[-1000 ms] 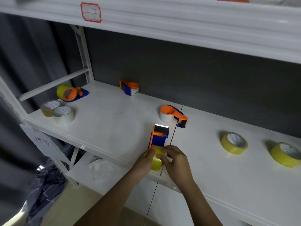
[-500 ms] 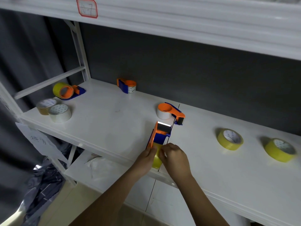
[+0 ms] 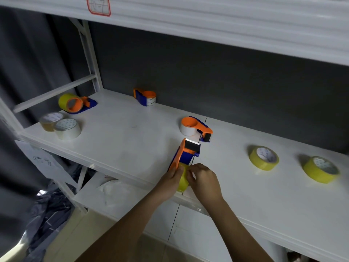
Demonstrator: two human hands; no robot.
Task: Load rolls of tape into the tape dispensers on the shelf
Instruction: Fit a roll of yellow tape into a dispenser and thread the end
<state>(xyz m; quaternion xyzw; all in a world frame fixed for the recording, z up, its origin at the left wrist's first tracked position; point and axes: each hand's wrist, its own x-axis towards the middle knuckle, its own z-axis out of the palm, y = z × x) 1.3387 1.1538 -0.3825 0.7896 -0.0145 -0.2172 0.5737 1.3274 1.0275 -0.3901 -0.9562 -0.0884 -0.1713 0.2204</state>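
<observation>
At the near edge of the white shelf [image 3: 117,140], both hands meet on one orange-and-blue tape dispenser [image 3: 186,154] that lies with its toothed blade pointing to the far side. The left hand [image 3: 170,181] grips the dispenser's near end, thumb curled over the orange side plate. The right hand [image 3: 204,181] pinches the yellow tape roll [image 3: 183,181] sitting in that dispenser — fingers curled onto the roll's top and right side.

Just beyond it, a second dispenser [image 3: 196,127] with a white roll lies flat. At the far side of the shelf stands a third dispenser [image 3: 145,96], also with a white roll, and to the far left a fourth dispenser [image 3: 76,104] carries a yellow roll.

Loose rolls lie flat on the shelf: two yellow ones to the right — the nearer yellow roll [image 3: 263,157] and the rightmost yellow roll [image 3: 321,169] — and at the left end a white roll [image 3: 67,128] touching a brownish roll [image 3: 49,121].
</observation>
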